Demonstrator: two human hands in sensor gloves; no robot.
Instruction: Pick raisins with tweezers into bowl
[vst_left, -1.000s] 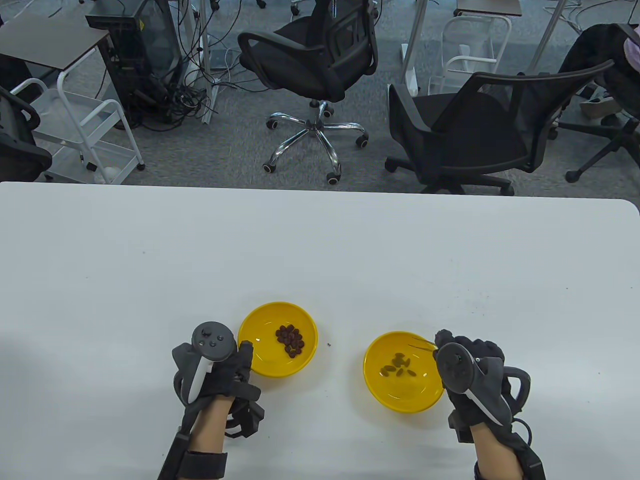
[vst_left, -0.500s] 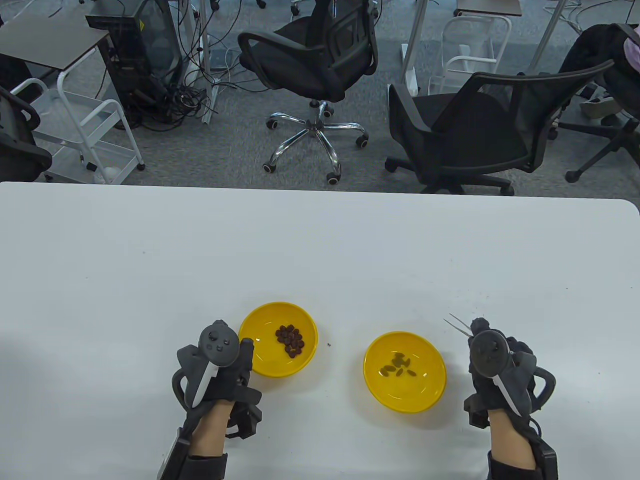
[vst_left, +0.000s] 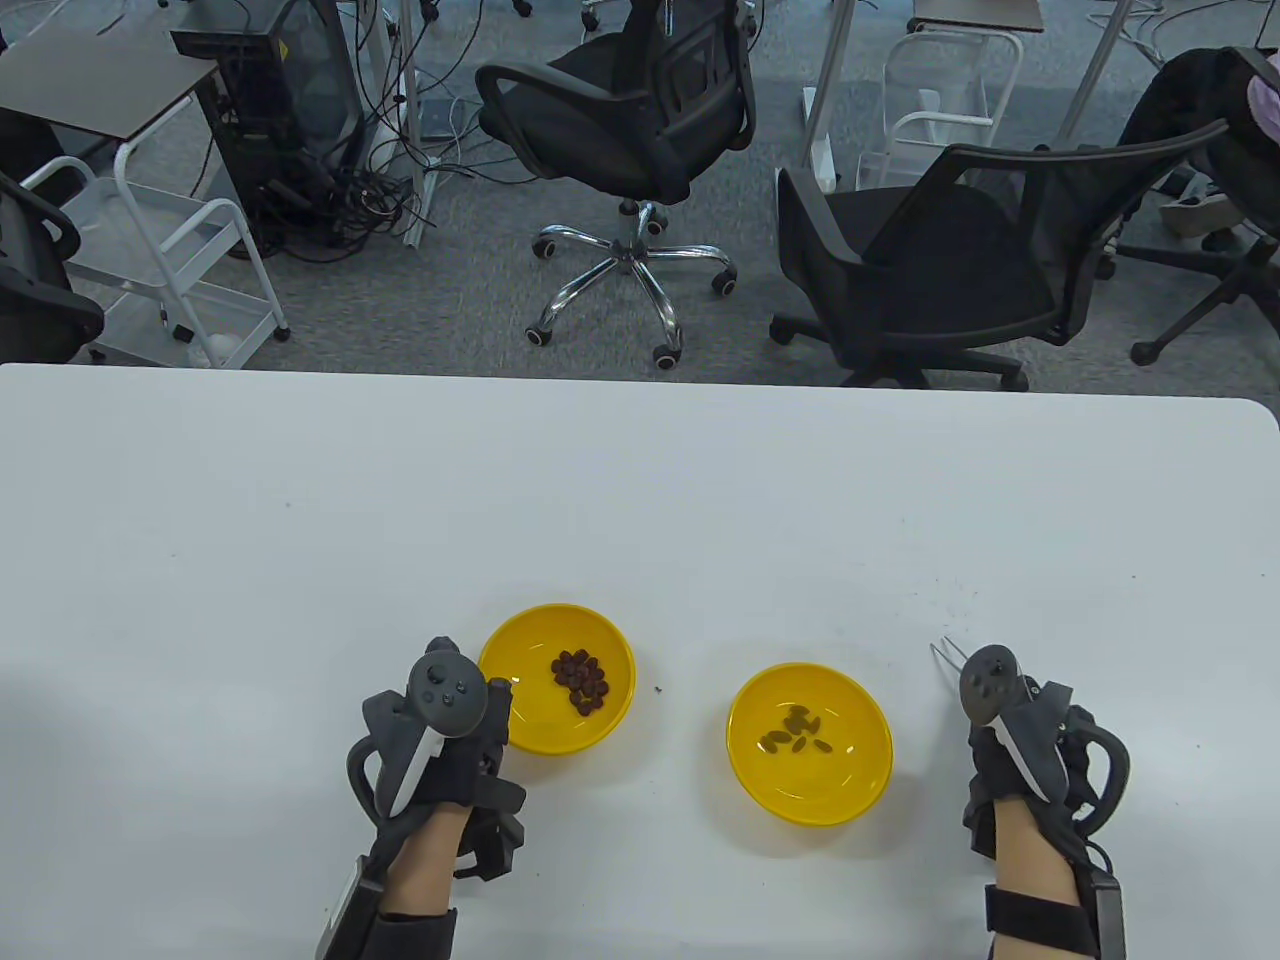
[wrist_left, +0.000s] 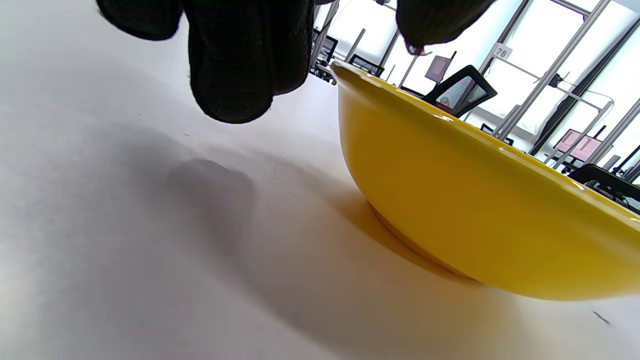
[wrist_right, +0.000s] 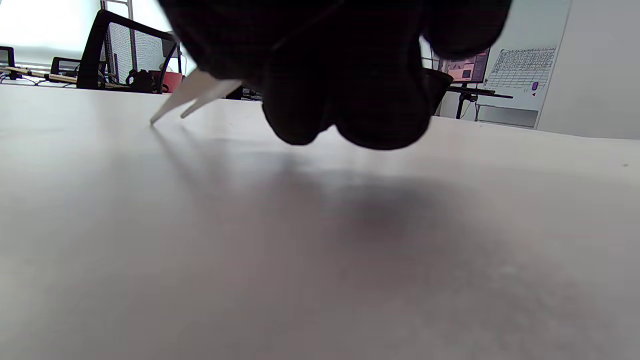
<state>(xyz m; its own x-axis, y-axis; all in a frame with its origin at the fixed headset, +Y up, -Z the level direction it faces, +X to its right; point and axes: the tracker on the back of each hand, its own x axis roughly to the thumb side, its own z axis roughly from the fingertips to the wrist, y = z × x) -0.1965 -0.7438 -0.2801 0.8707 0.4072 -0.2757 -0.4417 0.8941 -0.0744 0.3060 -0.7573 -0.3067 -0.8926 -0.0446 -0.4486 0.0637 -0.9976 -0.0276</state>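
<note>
Two yellow bowls sit on the white table (vst_left: 640, 500). The left bowl (vst_left: 530, 720) holds a heap of dark raisins (vst_left: 580, 682). The right bowl (vst_left: 840, 790) holds a few raisins (vst_left: 797, 732). My left hand (vst_left: 450, 735) is at the left bowl's near-left rim. In the left wrist view its fingers (wrist_left: 250, 65) hang outside the bowl's wall (wrist_left: 475, 210) and its thumb hangs above the rim, with gaps showing. My right hand (vst_left: 1015, 745) holds metal tweezers (vst_left: 945, 655) right of the right bowl. In the right wrist view the tweezers (wrist_right: 195, 97) have parted, empty tips just above the table.
A small dark speck (vst_left: 657, 688) lies on the table between the bowls. The table's far edge (vst_left: 640, 372) borders a floor with office chairs (vst_left: 930, 250) and white carts.
My right hand has moved with the tweezers from over the right bowl to the right and down beside it. My left hand has shifted slightly right along the left bowl.
</note>
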